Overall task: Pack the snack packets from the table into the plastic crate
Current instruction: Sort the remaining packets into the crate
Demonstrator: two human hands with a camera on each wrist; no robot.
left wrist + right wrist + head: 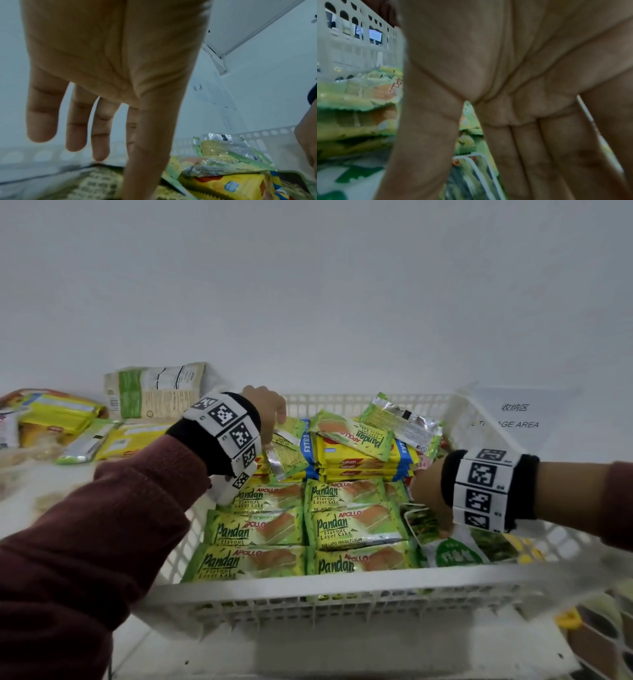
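Six Pandan layer cake packets [354, 527] lie flat in two neat columns in the near part of the white plastic crate [342, 583], faces up. Behind them, toward the far wall of the crate, sits a stack of yellow wafer packets [359, 463] with blue ends, and on top of that stack lie two more green packets: one face up and turned around [356, 433], one showing its silver back [406, 421] and leaning toward the far right corner. At the near right corner a green-and-white pouch [455, 549] rests against the cake packets.

The left hand [265, 409] reaches over the crate's left side to a further green packet [286, 455] that lies tilted, silver back up, on the left end of the yellow stack. In the left wrist view its fingers [101, 127] are straight and spread, with the tips and the thumb down at the packet; whether they pinch it cannot be told. The right hand [430, 494] is down in the right side of the crate, fingers straight and close together, touching the green-and-white pouch and not curled round anything.

Outside the crate, on the counter [30, 508] to the left, more snack packets wait: a pile of yellow packets [58, 419], a green packet with a silver back [85, 446] and an upright cream-and-green bag [154, 390] against the wall. A paper sign [513, 419] printed "STORAGE AREA" lies beyond the crate's far right corner.
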